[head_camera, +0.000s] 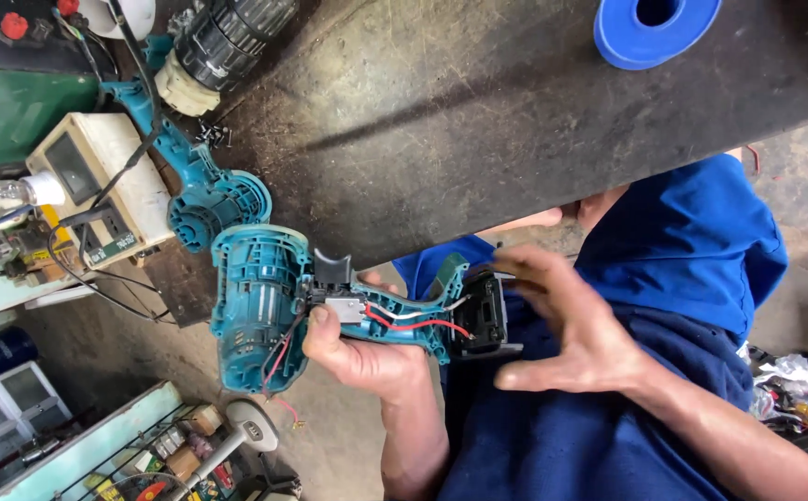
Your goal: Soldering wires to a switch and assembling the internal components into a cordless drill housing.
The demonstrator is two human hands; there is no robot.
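My left hand [367,357] grips an opened teal drill housing half [256,311] from below. Its thumb rests on the white switch block [344,309], beside the black trigger [332,271]. Red, white and black wires [418,320] run along the handle to a black terminal block [480,315] at its end. My right hand [576,329] hovers just right of that block with its fingers spread, holding nothing. Both hands are below the bench edge, over my blue-clothed lap.
The other teal housing half [207,195] lies on the dark bench [478,121], with small screws [214,134] and a black motor and gearbox unit [228,37] nearby. A beige meter [107,181] sits at the left edge and a blue roll [654,28] at the top. Cluttered shelves stand below left.
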